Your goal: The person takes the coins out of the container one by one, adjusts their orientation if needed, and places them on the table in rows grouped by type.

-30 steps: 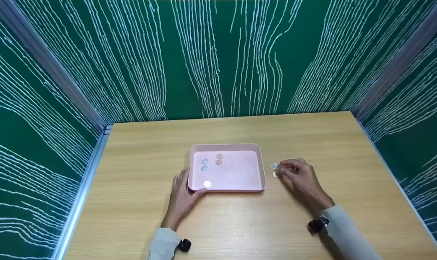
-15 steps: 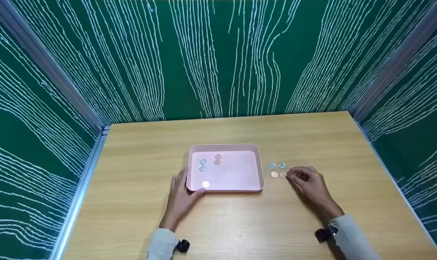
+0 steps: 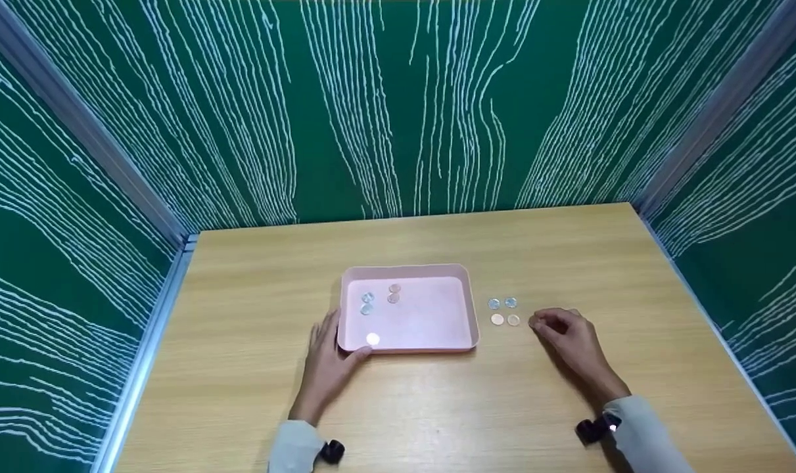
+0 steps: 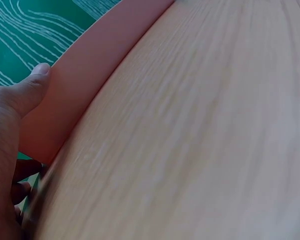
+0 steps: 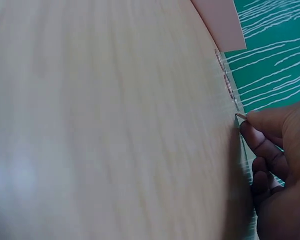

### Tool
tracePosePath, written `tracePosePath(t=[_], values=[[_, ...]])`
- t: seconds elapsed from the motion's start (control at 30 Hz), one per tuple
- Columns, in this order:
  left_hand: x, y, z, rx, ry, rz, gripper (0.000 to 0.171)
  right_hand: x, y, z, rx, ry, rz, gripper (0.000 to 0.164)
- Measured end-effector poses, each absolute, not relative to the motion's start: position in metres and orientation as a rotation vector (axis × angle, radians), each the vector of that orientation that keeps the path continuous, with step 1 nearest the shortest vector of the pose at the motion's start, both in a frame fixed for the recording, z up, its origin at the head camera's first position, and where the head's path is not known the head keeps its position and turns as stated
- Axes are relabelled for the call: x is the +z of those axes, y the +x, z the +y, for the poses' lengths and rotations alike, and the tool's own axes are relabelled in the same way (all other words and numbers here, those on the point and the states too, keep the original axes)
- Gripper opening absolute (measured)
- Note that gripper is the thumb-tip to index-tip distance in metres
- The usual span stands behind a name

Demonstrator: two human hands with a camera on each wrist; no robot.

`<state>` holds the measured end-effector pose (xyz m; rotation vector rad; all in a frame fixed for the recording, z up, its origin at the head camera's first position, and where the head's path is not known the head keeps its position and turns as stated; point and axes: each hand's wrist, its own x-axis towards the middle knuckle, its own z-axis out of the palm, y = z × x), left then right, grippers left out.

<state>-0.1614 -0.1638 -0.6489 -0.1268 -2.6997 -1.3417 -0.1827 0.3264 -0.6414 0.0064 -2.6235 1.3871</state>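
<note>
My left hand (image 3: 327, 372) holds the near left corner of a pink tray (image 3: 471, 309). Its thumb lies on the tray's front wall in the left wrist view, with the other fingers round the corner. Inside the tray lie two silvery coins (image 3: 367, 297) and two copper-coloured coins (image 3: 394, 288). Right of the tray, two silvery coins (image 3: 494, 303) form a row on the table, with two copper-coloured coins (image 3: 497, 319) in front. Beside these, my right hand (image 3: 576, 341) pinches another coin (image 5: 241, 116) between thumb and fingertip, low at the tabletop.
The wooden table (image 3: 424, 407) ends at a green wall (image 3: 345, 112) with white wavy lines. Green side panels with metal rails flank it. A bright white round spot (image 3: 373, 339) shows in the tray's near left corner; whether it is a reflection is unclear.
My right hand has moved right, away from the row nearest the tray, uncovering a silvery and a copper-coloured coin it had hidden. The left hand stays at the tray's corner.
</note>
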Motion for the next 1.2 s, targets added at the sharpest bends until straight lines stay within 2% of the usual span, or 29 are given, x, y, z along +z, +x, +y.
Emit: tracePosePath(t=[0.47,0.77,1.2], values=[[-0.648,-0.161,-0.163,-1.327,-0.094,-2.700,0.113,-0.656,-0.188,0.318,1.228,0.143,-2.478,0.014],[-0.648,-0.165,-0.164,-1.262,-0.195,-2.673,0.109,-0.659,-0.190,0.318,1.163,0.173,-2.501,0.015],[-0.648,-0.163,-0.162,-1.312,-0.079,-2.731,0.108,-0.658,-0.189,0.317,1.185,0.166,-2.491,0.013]])
